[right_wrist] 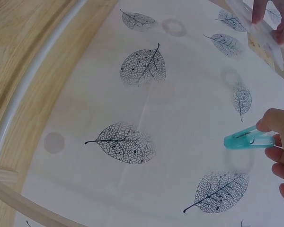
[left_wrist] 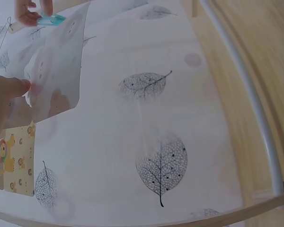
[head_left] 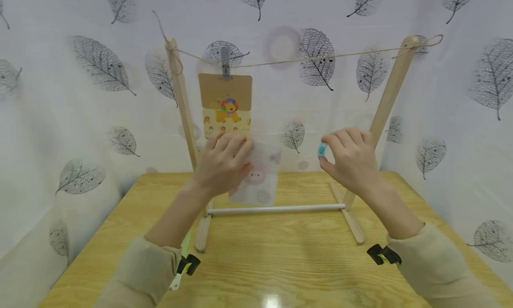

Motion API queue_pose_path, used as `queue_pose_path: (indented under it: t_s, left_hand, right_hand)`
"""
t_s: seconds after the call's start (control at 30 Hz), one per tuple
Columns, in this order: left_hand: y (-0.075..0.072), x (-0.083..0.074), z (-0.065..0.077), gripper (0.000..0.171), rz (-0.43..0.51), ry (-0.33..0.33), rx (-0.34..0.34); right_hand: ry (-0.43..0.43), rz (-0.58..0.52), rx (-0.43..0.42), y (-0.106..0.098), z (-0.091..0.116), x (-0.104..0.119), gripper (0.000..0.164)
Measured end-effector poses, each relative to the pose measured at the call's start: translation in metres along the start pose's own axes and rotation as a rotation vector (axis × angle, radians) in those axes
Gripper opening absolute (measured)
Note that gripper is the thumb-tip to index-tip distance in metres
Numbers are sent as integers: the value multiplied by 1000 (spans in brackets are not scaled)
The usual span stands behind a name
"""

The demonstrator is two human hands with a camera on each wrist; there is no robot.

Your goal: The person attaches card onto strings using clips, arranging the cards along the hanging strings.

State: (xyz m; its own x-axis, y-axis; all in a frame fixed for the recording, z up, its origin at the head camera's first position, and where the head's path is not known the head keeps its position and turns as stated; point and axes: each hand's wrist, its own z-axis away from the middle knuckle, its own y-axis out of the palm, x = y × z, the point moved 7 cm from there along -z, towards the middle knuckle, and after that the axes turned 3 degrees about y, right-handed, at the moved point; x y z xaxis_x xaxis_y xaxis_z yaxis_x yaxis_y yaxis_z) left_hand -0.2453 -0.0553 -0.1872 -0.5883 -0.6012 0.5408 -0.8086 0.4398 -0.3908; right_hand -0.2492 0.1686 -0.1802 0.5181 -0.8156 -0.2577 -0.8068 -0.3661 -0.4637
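My left hand [head_left: 226, 163] pinches a pale whitish card [head_left: 262, 183] with a pink round face on it, thumb on its surface in the left wrist view. My right hand [head_left: 352, 161] holds a translucent blue clothespin [right_wrist: 244, 141] between thumb and fingers, to the right of the card. Behind and above the left hand, a brown and yellow card [head_left: 226, 92] with a lion picture hangs from a string [head_left: 296, 60]. A grey clothespin [head_left: 225, 63] grips that card's top edge at the string. The left hand overlaps its lower edge in the head view.
The string runs between two wooden posts [head_left: 388, 92] of a stand, joined low down by a white bar [head_left: 276, 208]. It stands on a wooden table [head_left: 276, 250]. A leaf-patterned curtain [head_left: 256, 36] surrounds the back. A thin pale-green item [head_left: 176, 281] lies beneath the left forearm.
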Motion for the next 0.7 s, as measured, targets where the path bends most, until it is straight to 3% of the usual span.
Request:
queue_pose_path:
  t_s: [0.17,0.37,0.7]
  left_hand:
    - [2,-3,-10,37,-34,7,-14]
    - [4,0,-22,36,-67,-39,4]
    - [7,4,-28,37,-108,-64,6]
  right_hand:
    - [-16,-5,-65,-3,-5,1,25]
    - [7,-6,-127,-11,-15,-1,22]
    - [35,-6,-179,-26,-29,-10,23]
